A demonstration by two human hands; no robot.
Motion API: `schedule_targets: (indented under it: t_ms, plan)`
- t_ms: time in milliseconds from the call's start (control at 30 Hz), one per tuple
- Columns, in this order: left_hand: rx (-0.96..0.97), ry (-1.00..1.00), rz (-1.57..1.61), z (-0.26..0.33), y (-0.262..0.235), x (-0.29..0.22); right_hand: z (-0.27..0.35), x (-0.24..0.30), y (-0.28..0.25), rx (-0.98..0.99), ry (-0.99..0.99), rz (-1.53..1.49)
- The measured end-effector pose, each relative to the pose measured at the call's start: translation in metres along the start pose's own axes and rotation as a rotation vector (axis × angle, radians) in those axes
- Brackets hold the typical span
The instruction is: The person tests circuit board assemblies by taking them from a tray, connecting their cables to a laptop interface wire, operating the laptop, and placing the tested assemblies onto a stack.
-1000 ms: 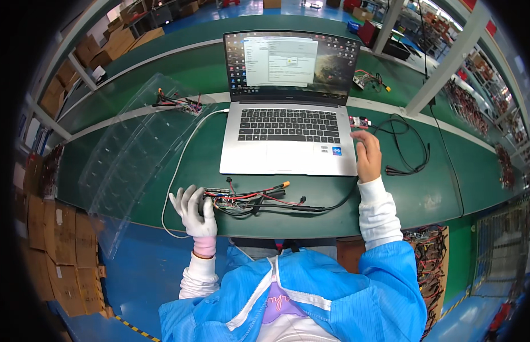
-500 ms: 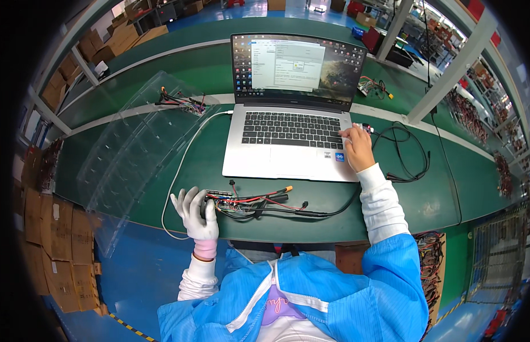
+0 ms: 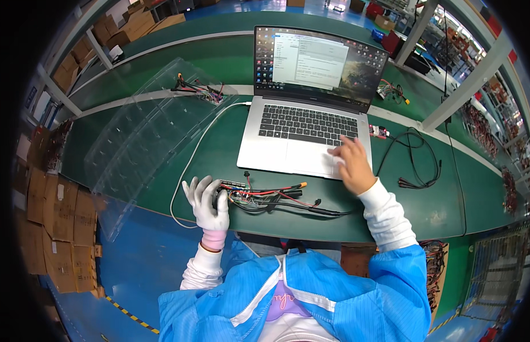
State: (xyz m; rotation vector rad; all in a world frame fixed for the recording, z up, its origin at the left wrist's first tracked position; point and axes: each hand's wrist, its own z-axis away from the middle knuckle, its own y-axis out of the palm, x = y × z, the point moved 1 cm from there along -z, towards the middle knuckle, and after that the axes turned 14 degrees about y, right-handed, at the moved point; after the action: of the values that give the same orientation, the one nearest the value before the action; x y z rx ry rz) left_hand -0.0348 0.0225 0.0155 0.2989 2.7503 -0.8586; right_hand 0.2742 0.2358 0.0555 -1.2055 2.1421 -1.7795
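A wired circuit board (image 3: 240,195) with red, black and orange-tipped leads lies near the front edge of the green bench. My left hand (image 3: 208,204), in a white glove, grips the board's left end between thumb and curved fingers; the fingertips on its far side are partly hidden. Behind the board stands an open silver laptop (image 3: 265,149) with windows on its lit screen. My right hand (image 3: 356,165), bare, is over the laptop's front right palm rest, beside the touchpad, fingers apart and holding nothing. Whether its fingertips touch the surface I cannot tell.
A clear plastic tray (image 3: 141,134) lies at the left, partly over the bench edge, with another wired board (image 3: 205,92) at its far end. A small red board (image 3: 379,131) and coiled black cable (image 3: 416,157) sit right of the laptop. A white cable (image 3: 188,165) curves along its left.
My right hand has moved from the keyboard's right edge down to the palm rest. A small pop-up box has gone from the screen. My left hand keeps its grip on the board.
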Motion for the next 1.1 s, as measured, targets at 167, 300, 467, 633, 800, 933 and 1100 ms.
schedule_targets:
  t_ms: [167,300,467,633,800,933,1100]
  plan:
    - [0.006,0.004,0.001,-0.001,0.0,-0.001,0.0,0.022,0.004,0.065,-0.049,0.022]
    - [-0.003,-0.002,0.01,0.0,-0.001,-0.002,-0.004,0.023,0.012,0.112,-0.063,0.059]
    - [-0.003,-0.006,0.01,0.0,-0.001,-0.003,-0.004,0.016,0.018,0.145,-0.069,0.085]
    - [0.002,-0.012,0.012,-0.001,0.0,-0.002,0.0,0.018,-0.004,-0.055,-0.049,-0.055]
    - [0.002,-0.011,0.016,-0.001,0.001,-0.002,0.016,0.015,-0.022,-0.173,-0.057,-0.037]
    - [0.003,-0.016,0.017,0.0,0.0,-0.001,0.03,0.001,-0.023,-0.331,-0.025,-0.066]
    - [0.007,-0.008,0.015,-0.001,0.0,-0.003,0.045,-0.022,-0.015,-0.536,0.078,-0.11]
